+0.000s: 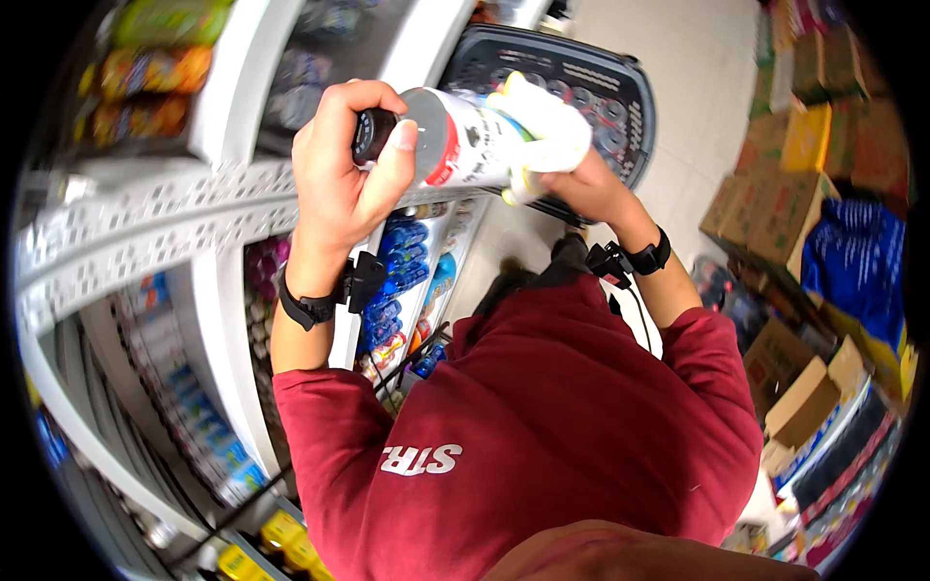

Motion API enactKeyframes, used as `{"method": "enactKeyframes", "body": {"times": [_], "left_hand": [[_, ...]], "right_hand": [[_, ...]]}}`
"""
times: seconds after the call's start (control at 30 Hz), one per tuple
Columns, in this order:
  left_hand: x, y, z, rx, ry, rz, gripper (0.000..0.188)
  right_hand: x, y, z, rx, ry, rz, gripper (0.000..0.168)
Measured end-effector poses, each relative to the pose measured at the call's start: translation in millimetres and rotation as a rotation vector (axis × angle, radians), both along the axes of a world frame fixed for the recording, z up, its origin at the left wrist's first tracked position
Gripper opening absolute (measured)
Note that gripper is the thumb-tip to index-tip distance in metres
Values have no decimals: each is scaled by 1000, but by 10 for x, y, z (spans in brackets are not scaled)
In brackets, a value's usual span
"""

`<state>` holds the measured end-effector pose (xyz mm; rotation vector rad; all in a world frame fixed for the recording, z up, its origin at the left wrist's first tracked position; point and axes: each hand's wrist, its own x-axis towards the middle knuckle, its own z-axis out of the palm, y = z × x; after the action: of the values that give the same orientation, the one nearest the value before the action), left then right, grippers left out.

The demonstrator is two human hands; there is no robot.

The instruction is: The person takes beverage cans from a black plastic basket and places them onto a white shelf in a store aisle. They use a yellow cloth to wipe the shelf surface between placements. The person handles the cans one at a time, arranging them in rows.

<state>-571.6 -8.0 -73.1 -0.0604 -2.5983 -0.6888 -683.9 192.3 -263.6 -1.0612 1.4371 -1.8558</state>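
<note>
My left hand [338, 156] grips a large bottle [476, 138] at its black cap [374, 134], with the thumb along the grey shoulder. The bottle lies roughly sideways in the air; its white label has a red band and bears blurred writing. In my right hand [592, 185] is a white cloth [548, 120] with yellow edging, bunched around the bottle's far end and hiding it. Just beyond the cloth stands a black plastic basket [647, 94] holding several bottles or cans, partly covered by my hand and the cloth.
White shelving with a perforated metal edge [167, 210] runs along my left, stocked with packets [156, 69] and blue-packed goods [396, 261]. Cardboard boxes [770, 210], a blue bag [854, 269] and an opened carton [806, 399] line the right. Pale floor [686, 138] lies between.
</note>
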Motion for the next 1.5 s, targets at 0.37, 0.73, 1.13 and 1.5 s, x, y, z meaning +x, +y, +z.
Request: {"method": "enactKeyframes", "body": {"times": [0.37, 0.73, 1.13, 1.5], "left_hand": [[2116, -14, 379, -82, 190, 286, 21], [4984, 98, 1119, -185, 300, 641, 19], [7346, -399, 2255, -427, -147, 1269, 21], [8226, -1032, 2268, -344, -514, 1433, 29]], "right_hand": [[1786, -1113, 841, -200, 275, 437, 93], [4374, -1587, 1519, -389, 334, 787, 92], [5195, -3071, 1926, -531, 689, 372, 46], [5207, -3243, 1810, -361, 841, 299, 44]]}}
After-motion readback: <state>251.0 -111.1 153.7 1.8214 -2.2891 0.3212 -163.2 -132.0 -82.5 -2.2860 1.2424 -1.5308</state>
